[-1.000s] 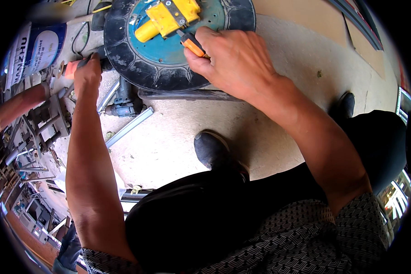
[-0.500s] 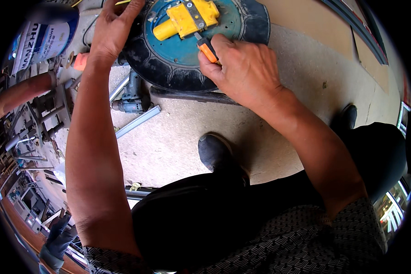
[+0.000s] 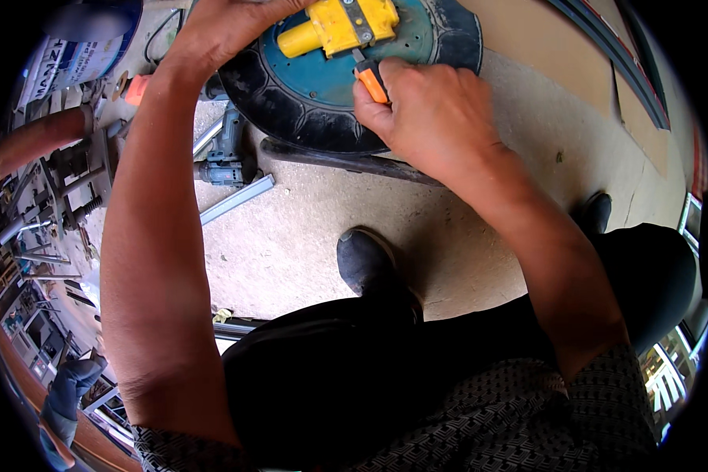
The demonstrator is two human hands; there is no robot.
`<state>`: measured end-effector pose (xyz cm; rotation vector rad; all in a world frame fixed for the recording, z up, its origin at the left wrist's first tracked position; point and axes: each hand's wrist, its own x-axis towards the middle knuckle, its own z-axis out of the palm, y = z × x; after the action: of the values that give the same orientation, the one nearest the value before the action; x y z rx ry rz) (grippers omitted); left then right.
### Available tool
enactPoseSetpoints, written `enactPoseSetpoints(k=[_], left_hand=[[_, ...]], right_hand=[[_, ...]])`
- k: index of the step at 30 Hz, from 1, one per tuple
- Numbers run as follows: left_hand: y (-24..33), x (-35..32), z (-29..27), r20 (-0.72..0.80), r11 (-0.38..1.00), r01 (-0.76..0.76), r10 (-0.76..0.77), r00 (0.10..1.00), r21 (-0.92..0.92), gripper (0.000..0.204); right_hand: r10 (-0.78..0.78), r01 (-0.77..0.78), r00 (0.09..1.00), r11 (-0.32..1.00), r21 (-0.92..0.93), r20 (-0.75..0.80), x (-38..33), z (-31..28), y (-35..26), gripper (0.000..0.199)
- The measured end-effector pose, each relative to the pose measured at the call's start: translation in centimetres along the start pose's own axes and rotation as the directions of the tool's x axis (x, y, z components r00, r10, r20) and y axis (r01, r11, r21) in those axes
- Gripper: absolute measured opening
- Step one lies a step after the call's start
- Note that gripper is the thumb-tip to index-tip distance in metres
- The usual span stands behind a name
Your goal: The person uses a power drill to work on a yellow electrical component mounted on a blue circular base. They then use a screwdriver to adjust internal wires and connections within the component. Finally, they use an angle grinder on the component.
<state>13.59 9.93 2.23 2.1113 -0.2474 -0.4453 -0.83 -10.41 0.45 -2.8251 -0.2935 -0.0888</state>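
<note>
My right hand (image 3: 440, 114) is closed around an orange and black utility knife (image 3: 372, 81). Its short grey tip meets the lower edge of a yellow plastic housing (image 3: 342, 27), which has a stubby round end and a dark metal strap screwed across it. The housing lies on a round teal plate (image 3: 330, 82) with a wide, scuffed black rim (image 3: 291, 122). At the top edge my left hand (image 3: 224, 31) reaches over the rim, its thumb stretched toward the housing. The rest of its fingers are cut off by the picture's edge.
On the floor left of the plate lie a grey-blue power drill (image 3: 226, 161) and a metal channel strip (image 3: 238, 198). A paint bucket (image 3: 82, 59) and an orange-ended tool (image 3: 138, 90) stand farther left. Cardboard (image 3: 543, 47) and long dark profiles (image 3: 613, 59) lie at right.
My left hand has swung right, toward the yellow housing. The knife remains in my right hand against the housing; both appear slightly farther right in view.
</note>
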Motion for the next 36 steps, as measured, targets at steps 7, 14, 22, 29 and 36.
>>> enactPoseSetpoints(k=[7, 14, 22, 29, 36], left_hand=[[-0.1, 0.1, 0.1, -0.147, 0.983, 0.092, -0.069, 0.987, 0.156, 0.112], [2.3, -1.4, -0.6, -0.093, 0.97, 0.125, -0.107, 0.99, 0.209, 0.113], [0.1, 0.6, -0.5, -0.218, 0.945, 0.161, -0.099, 0.971, 0.284, 0.094], [-2.7, 2.2, 0.5, -0.294, 0.962, 0.052, 0.03, 0.955, 0.267, 0.055], [-3.8, 2.5, 0.5, -0.31, 0.959, 0.05, 0.04, 0.95, 0.278, 0.047]], right_hand=[[0.021, -0.021, 1.0, 1.0, -0.012, 0.015, 0.1, -0.1, -0.2, 0.038], [0.018, -0.017, 1.0, 0.999, -0.041, 0.025, 0.3, -0.1, -0.3, 0.037], [0.104, -0.091, 0.988, 0.989, -0.121, 0.112, 0.5, -0.5, -1.6, 0.044], [0.134, -0.107, 0.976, 0.982, -0.156, 0.171, 0.8, -0.6, -1.6, 0.048], [0.173, -0.146, 0.973, 0.974, -0.175, 0.153, 1.0, 0.0, -2.8, 0.047]])
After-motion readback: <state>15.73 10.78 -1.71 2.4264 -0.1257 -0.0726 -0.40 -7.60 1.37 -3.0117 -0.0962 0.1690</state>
